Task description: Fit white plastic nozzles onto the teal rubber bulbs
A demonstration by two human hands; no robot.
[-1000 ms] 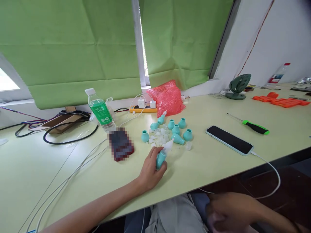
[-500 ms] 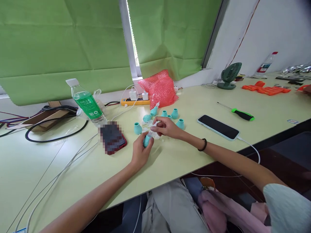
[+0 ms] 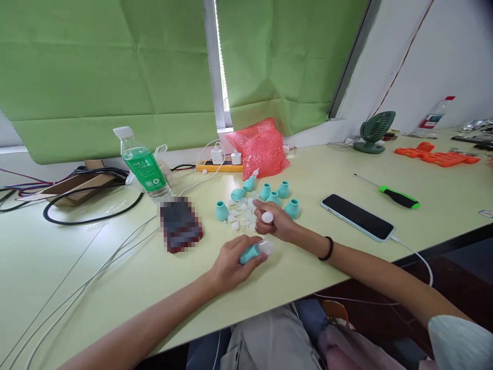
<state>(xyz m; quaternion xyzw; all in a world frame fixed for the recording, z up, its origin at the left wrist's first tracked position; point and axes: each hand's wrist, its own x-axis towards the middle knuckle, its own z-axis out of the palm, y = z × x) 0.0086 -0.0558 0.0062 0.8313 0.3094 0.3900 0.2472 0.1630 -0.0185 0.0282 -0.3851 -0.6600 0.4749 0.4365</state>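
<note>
My left hand [image 3: 231, 264] is closed around a teal rubber bulb [image 3: 248, 253] with a clear tip pointing right, low over the pale green table [image 3: 115, 267]. Just beyond it my right hand [image 3: 274, 221] pinches a small white plastic cap [image 3: 267, 217]; a black band circles that wrist. Behind both hands lie several teal bulbs [image 3: 275, 195] and a scatter of clear and white small parts [image 3: 242, 213].
A blurred-out phone [image 3: 179, 225] lies left of my hands, a second phone [image 3: 358, 217] on a cable to the right. A green-labelled water bottle [image 3: 143, 165], pink bubble wrap [image 3: 260, 149], power strip [image 3: 219, 165], screwdriver [image 3: 393, 192], small fan [image 3: 375, 132], orange parts [image 3: 437, 155], cables [image 3: 88, 205].
My left hand has pulled the teal bulb back toward me and laid it flatter. My right hand has come off the bulb's tip and now pinches a white cap.
</note>
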